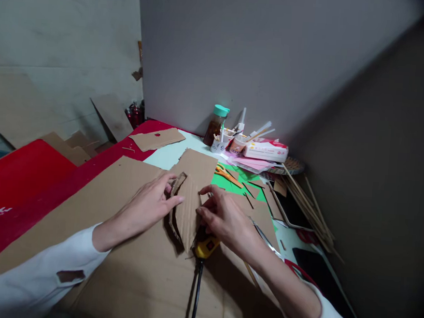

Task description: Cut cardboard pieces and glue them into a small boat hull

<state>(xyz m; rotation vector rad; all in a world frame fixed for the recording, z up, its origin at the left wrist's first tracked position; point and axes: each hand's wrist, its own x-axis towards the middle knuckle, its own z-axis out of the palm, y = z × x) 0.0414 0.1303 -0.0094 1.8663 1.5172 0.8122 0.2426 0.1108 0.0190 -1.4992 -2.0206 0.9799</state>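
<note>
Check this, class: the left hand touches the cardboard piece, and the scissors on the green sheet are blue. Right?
Only the colour is wrong: the head view shows orange scissors on the green sheet. The left hand does touch the cardboard piece.

From my remote feed, I see a smooth grey wall (259, 51) rising behind the desk's (193, 143) far edge. A blurred diagonal, edge or shadow I can't tell, sets off a much darker area past the right edge. Beyond the far left corner I make out a paler, stained wall (62, 22) and a tilted brown board (109, 113). The light is dim and uneven.
</note>
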